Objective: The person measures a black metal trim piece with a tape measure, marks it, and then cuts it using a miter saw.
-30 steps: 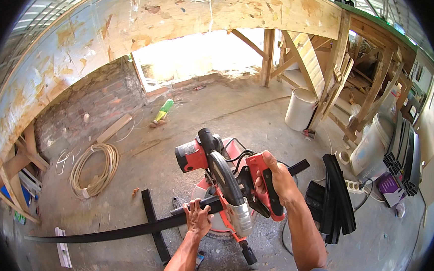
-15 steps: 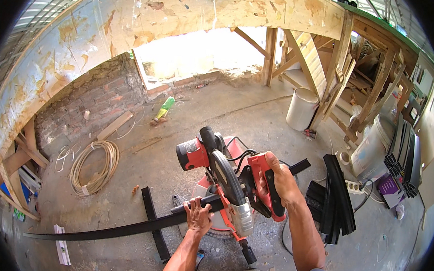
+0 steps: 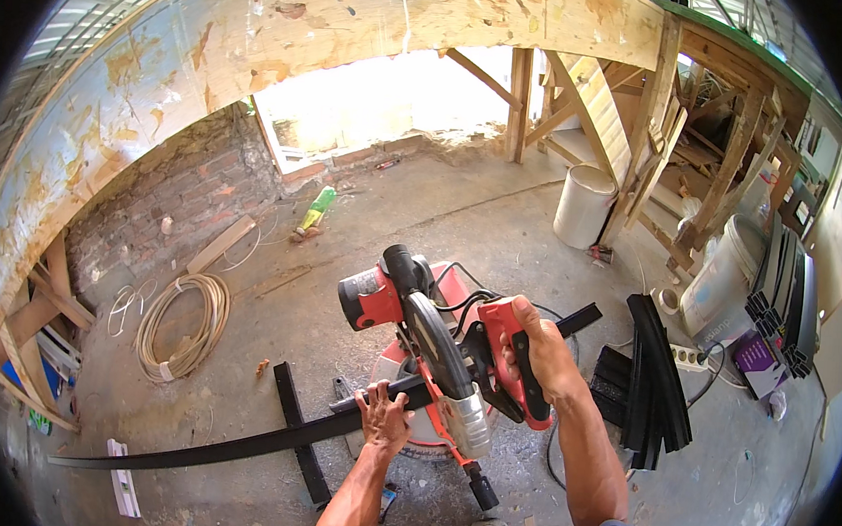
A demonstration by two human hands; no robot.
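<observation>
A red and black miter saw (image 3: 458, 421) stands on the concrete floor in front of me. My right hand (image 3: 543, 352) is wrapped round its red and black handle. A long black profile strip (image 3: 236, 453) lies across the saw's base and reaches far to the left. My left hand (image 3: 385, 418) clasps this strip just left of the blade guard, its fingers over the top. The strip's short far end (image 3: 579, 319) shows beyond the saw at the right. The guard and saw head hide the blade and the place where it meets the strip.
A black crosspiece (image 3: 301, 434) and a white block (image 3: 123, 481) lie under the strip. Coiled hose (image 3: 183, 330) and a green bottle (image 3: 316, 211) are farther left. Cut black pieces (image 3: 659, 384), a power strip (image 3: 690, 359), and buckets (image 3: 583, 207) stand or lie right.
</observation>
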